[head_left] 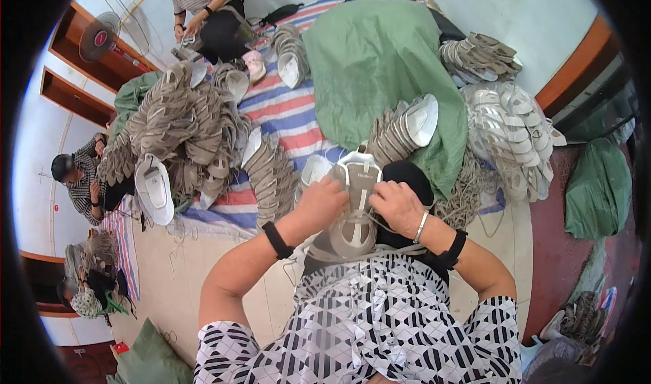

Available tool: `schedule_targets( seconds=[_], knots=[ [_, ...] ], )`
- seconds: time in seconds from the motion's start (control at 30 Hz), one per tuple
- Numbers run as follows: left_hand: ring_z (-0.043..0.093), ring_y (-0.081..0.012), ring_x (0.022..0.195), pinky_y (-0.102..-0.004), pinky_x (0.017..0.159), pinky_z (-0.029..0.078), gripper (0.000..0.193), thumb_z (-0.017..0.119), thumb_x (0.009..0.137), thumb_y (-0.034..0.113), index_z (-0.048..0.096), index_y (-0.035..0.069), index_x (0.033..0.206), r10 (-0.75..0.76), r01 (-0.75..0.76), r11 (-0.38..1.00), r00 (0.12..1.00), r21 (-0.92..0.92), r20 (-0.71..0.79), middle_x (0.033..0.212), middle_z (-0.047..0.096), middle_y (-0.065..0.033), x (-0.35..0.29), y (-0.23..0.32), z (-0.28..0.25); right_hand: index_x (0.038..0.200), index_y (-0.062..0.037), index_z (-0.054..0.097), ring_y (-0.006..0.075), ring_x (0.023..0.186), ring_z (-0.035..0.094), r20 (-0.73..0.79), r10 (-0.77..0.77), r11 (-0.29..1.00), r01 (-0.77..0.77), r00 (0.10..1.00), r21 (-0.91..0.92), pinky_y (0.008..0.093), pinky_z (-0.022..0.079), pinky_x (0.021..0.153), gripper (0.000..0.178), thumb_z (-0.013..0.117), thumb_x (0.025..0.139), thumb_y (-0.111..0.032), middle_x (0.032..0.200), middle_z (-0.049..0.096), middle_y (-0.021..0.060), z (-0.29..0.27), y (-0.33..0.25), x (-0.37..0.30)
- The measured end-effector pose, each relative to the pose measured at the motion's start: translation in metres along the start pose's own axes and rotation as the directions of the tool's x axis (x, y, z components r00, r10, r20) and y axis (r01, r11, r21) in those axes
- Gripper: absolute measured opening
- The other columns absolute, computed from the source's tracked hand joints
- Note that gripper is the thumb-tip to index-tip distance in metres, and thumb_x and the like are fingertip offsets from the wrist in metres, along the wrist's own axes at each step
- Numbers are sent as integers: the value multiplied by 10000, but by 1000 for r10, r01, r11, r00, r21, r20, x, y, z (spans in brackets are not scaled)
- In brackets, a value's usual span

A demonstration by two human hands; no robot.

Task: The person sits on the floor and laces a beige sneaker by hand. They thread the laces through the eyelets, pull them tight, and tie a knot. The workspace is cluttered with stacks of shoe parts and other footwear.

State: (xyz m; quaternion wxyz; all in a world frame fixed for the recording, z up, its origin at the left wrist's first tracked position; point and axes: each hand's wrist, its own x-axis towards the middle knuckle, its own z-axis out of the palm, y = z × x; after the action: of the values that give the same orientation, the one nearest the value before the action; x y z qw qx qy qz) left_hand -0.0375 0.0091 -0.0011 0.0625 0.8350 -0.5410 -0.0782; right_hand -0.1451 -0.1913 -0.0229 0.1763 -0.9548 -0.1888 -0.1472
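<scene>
A taupe shoe upper [357, 191] with white trim lies over my lap, its tongue end pointing away from me. My left hand [321, 203] has its fingers closed on the upper's left edge. On the opposite edge, my right hand [399, 206] pinches near the eyelets; whether a lace end sits between those fingertips is hidden. A beige shoelace [397, 250] trails over the upper's near end toward my right. Just beyond my hands leans a nested stack of matching uppers [393, 136], and another white-lined upper [314, 170] lies beside my left hand.
Piles of uppers [180, 116] cover a striped sheet [271, 103] ahead and left. A green cloth [369, 62] lies ahead, with bagged uppers [505, 136] and loose laces [463, 193] on the right. A person [210, 14] handles an upper at the back; others sit far left.
</scene>
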Motion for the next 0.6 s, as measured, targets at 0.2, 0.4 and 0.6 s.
schedule_targets(
  seconds=[0.2,0.4,0.6],
  knots=[
    [491,-233,1018,-386,830,418,301,719,627,234,577,123,868,386,-391,895,920,213,70,989,524,-27,22,-2,-28,797,-120,604,235,854,550,255,-129,991,133,958,0,354,420,683,77,572,753,-174,891,523,69,3,16,8],
    [551,-258,895,-391,681,507,270,659,747,355,586,106,820,392,-390,920,903,-45,178,883,553,-44,32,-26,-15,829,-122,627,247,918,557,309,-84,996,68,947,61,382,434,744,153,665,712,-213,924,543,71,-6,17,7],
    [582,-255,731,-362,607,513,248,558,853,294,629,68,778,172,-155,980,976,-127,137,794,614,-55,37,-28,15,812,-95,636,256,913,560,274,-121,988,88,954,127,402,441,742,128,629,726,-189,925,551,86,2,23,7]
  ],
)
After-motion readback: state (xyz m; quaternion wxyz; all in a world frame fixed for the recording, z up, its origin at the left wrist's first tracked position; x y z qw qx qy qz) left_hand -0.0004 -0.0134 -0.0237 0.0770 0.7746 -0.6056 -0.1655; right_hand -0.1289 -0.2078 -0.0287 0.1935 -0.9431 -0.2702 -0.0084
